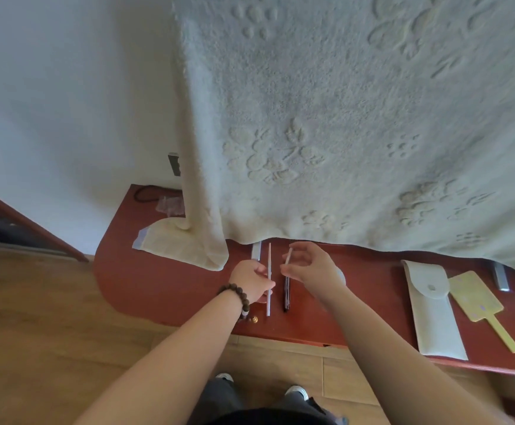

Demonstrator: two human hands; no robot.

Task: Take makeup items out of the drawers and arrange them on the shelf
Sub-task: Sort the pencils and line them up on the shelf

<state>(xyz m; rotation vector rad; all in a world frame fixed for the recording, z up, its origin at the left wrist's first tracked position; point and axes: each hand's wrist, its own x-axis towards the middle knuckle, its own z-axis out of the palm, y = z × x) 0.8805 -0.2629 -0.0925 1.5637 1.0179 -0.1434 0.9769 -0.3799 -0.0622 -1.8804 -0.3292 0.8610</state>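
Wall and floor: a white wall [66, 102] stands at far left, wood flooring [35, 317] below it.
Shelf: the red-brown shelf [164, 289] curves out at its left end and runs right across my view.
Back corner: a dark cord [146, 191] and a scrap of clear wrapping [169, 205] lie near the wall.
Blanket: a cream embossed blanket [342, 118] hangs over the back of the shelf, one fold resting on a pale flat sheet [176, 245].
My left hand [251, 282]: it wears a brown bead bracelet [234, 294] at the wrist, fingers curled around the white slim stick [268, 280], which lies lengthwise on the shelf (how firmly I pinch it I cannot tell).
Dark pencil [286, 294]: it lies on the shelf just beside the white stick, roughly parallel to it.
My right hand [311, 266]: raised above the dark pencil, thumb and fingertips pinching a thin pale stick [288, 256], the other fingers loosely spread.
Metal brackets: one [256, 250] shows behind the white stick, another [501, 276] at far right.
White pouch [434, 314]: flat on the shelf, flap closed, well right of my hands.
Yellow paddle [477, 299]: it lies just beside the pouch, its handle pointing to the shelf's front edge.
Below: my dark trousers and shoes [296, 392] over the floor.
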